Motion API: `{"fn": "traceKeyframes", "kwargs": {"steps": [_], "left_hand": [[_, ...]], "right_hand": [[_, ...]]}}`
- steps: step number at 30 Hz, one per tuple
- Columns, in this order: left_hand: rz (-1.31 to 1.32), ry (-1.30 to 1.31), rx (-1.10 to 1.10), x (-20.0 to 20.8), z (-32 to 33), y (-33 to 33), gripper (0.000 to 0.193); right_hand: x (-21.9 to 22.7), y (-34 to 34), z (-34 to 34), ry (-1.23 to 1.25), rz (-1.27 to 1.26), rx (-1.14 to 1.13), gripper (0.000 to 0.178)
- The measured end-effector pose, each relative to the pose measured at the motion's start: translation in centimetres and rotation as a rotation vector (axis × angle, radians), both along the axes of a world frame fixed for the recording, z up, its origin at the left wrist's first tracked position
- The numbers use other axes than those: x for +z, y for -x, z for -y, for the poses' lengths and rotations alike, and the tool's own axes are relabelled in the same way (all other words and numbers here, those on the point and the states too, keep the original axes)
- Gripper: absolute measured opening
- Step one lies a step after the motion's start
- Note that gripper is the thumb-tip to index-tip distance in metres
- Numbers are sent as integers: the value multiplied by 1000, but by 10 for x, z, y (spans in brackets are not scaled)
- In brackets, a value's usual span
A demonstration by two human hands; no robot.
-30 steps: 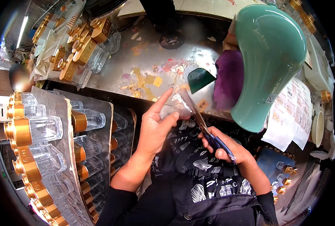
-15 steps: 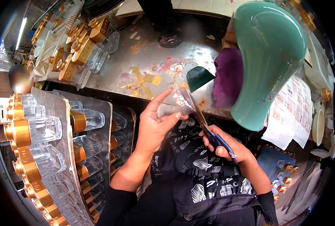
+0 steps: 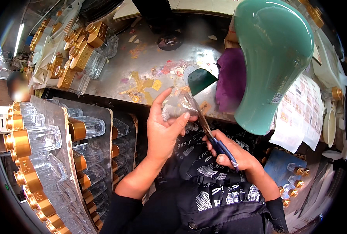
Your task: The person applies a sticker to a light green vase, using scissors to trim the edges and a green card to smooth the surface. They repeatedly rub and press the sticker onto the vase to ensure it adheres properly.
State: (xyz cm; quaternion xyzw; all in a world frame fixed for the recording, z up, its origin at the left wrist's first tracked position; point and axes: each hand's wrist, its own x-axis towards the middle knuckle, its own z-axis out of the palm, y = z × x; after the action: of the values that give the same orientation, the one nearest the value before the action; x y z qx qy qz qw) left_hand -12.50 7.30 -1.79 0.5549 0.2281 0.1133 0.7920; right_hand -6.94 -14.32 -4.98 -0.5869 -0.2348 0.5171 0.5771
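Note:
My left hand (image 3: 160, 134) is closed around a thin, clear, crinkled plastic film (image 3: 176, 106), pinched between thumb and fingers with the forefinger raised behind it. In my right hand (image 3: 236, 150) is a pair of scissors (image 3: 203, 124) with dark blue handles. Their blades point up and away from me, lying along the film's right edge close to my left fingertips. The blades look nearly together; whether film lies between them I cannot make out. Just beyond the film, a dark green shiny piece (image 3: 201, 81) rests on the metal worktable (image 3: 130, 58).
A large glossy green rounded body (image 3: 273, 62) rises at the right beside a purple cloth (image 3: 231, 82). Printed sheets (image 3: 298, 111) hang farther right. Gold-capped glass bottles (image 3: 80, 56) lie at the table's left; boards with more bottles (image 3: 44, 136) stand at my left. Colourful scraps (image 3: 142, 85) stick to the table.
The scissor handles have come closer together and the blades look more closed. Both hands stay at the film. The whole view has shifted slightly.

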Motion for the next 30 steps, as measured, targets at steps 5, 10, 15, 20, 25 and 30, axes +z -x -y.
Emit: {"fn": "traceKeyframes", "kwargs": {"steps": [5,10,15,20,25,30], "left_hand": [[-29,3,5,-3,0,1,62],[-62,67,-35,-3,-2,1,64],[32,102,78,-4,-1,-10,65],[68,99,82,-2,3,-14,68],[53,47,68,-4,7,-13,71],[39,0,39,-4,7,-11,73]], "right_hand": [[1,1,0,16,49,-36,80],[0,0,0,-12,-36,-24,78],[-7,3,4,-75,-109,-9,78],[-6,4,2,-92,-73,-18,78],[1,0,-3,-27,3,-19,77],[4,-1,-3,-6,14,-37,75]]}}
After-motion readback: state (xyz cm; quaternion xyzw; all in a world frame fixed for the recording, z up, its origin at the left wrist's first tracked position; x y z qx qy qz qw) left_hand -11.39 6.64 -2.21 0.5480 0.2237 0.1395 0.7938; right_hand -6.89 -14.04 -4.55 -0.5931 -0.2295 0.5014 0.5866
